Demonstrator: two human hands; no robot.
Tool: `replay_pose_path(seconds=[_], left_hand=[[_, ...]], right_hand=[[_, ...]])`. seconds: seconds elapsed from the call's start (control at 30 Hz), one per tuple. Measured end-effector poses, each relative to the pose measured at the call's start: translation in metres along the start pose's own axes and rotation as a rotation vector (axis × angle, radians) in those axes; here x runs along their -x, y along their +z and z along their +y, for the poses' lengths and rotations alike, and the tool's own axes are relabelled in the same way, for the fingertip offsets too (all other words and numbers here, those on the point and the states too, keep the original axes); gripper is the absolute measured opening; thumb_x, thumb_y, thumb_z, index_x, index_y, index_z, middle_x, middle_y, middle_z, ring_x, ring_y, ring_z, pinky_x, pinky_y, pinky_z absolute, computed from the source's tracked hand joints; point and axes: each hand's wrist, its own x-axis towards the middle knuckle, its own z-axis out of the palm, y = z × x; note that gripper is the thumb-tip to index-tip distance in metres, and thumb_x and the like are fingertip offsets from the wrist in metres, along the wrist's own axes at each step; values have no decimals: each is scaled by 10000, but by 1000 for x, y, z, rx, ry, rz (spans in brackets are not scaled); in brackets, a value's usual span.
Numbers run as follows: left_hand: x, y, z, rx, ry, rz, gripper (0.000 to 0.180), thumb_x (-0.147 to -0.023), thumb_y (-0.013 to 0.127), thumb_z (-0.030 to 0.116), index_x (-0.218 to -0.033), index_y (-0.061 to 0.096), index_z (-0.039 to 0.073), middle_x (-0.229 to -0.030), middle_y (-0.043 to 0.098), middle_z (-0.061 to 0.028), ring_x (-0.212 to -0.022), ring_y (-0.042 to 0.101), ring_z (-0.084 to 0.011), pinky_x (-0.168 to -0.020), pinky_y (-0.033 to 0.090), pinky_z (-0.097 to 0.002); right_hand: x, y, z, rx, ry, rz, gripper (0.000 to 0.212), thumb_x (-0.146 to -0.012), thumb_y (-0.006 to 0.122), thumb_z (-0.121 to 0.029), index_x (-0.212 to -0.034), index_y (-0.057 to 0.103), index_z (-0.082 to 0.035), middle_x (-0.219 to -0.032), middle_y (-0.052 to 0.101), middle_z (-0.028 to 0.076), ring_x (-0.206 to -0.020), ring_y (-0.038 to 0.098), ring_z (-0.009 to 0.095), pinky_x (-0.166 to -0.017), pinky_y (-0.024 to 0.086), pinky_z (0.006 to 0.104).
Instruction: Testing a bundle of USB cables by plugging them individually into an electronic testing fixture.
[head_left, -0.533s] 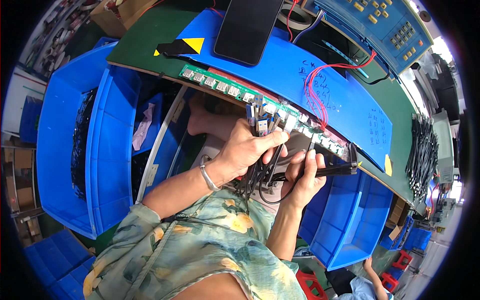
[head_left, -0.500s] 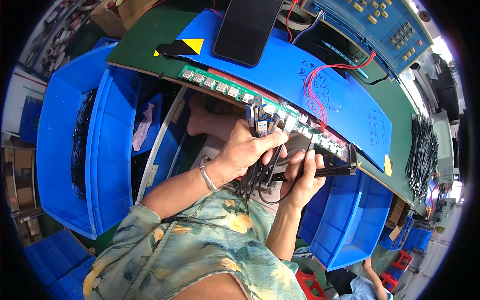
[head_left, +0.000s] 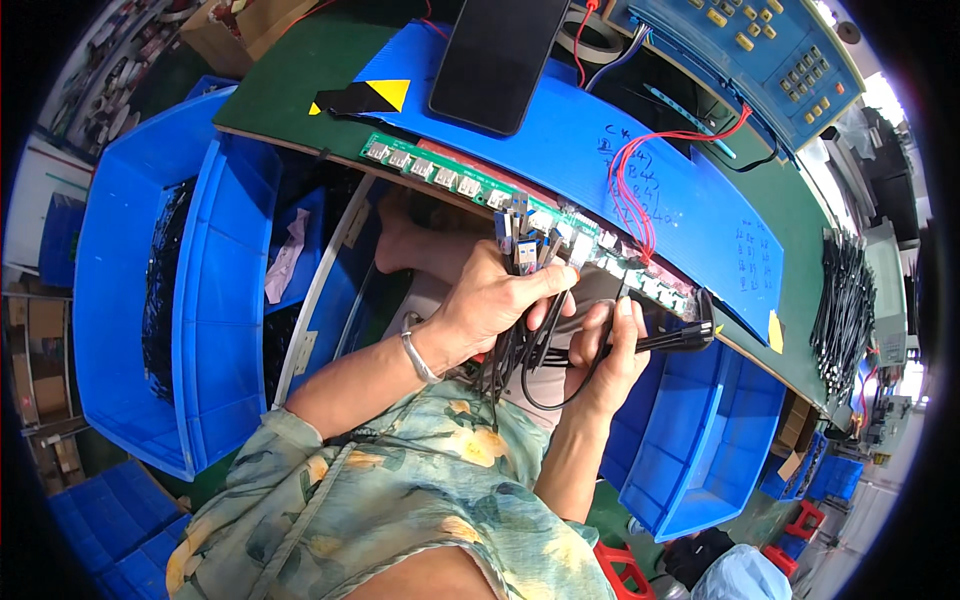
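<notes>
My left hand (head_left: 485, 305) is closed round a bunch of black USB cables (head_left: 524, 252), their metal plugs standing up above my fingers. Between thumb and forefinger it also pinches one cable's plug (head_left: 578, 252) against the row of sockets. My right hand (head_left: 612, 355) is closed on another black cable end (head_left: 626, 285), thumb and finger holding it at the sockets farther right. Whether these plugs are fully seated cannot be made out. A green circuit board strip (head_left: 425, 168) with white sockets runs along the table edge in front of both hands. Cable loops hang below my hands.
A black phone (head_left: 492, 70) lies on a blue plastic sheet (head_left: 560, 130). Red wires (head_left: 625, 175) run from the board to a blue test panel (head_left: 770, 60). Blue bins (head_left: 225, 300) stand left and right (head_left: 690, 440). More black cables (head_left: 845, 310) lie at right. A co-worker (head_left: 740, 572) is at lower right.
My hands stay almost in place at the board. The black bundle beside my right hand has shifted slightly. At lower right, the co-worker has moved and their arm no longer shows.
</notes>
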Motion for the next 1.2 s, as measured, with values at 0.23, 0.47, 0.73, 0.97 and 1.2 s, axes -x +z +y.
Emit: replay_pose_path(seconds=[0.23,0.47,0.73,0.97,1.2], left_hand=[[-1,-3,-3,88,-57,-32,107,-771,585,101,-740,582,-1,-613,587,-89,-401,470,-70,-381,361,-180],[10,-6,5,-36,-67,-45,119,-772,591,117,-723,583,8,-606,588,-64,-400,438,-44,-380,336,-184],[15,-30,-3,-15,-96,-122,161,-758,612,97,-878,602,-10,-697,572,-48,-480,471,-62,-429,378,-188],[23,-13,-14,-233,-133,-204,195,-686,639,112,-846,609,4,-655,575,-33,-528,479,-50,-470,398,-226],[27,-10,-9,-413,-313,-299,263,-716,610,45,-975,597,6,-725,581,-34,-617,529,-84,-520,413,-219]], right_hand=[[6,-4,2,-47,456,-200,508,-870,338,-473,-852,565,-19,-542,504,45,-326,220,49,-316,153,185],[30,3,-4,73,478,132,533,-859,319,-517,-554,452,-101,-446,416,4,-321,325,89,-313,256,206],[46,-77,-51,-477,-81,-362,544,-850,289,-527,-857,575,-65,-437,392,-8,-292,270,63,-279,207,194],[32,-16,-24,598,-1,-75,123,-811,498,-54,-872,585,8,-520,386,-74,-415,270,-12,-372,182,160],[19,-3,-18,314,89,-149,117,-794,563,-40,-850,592,58,-520,428,-43,-390,277,8,-357,166,177]])
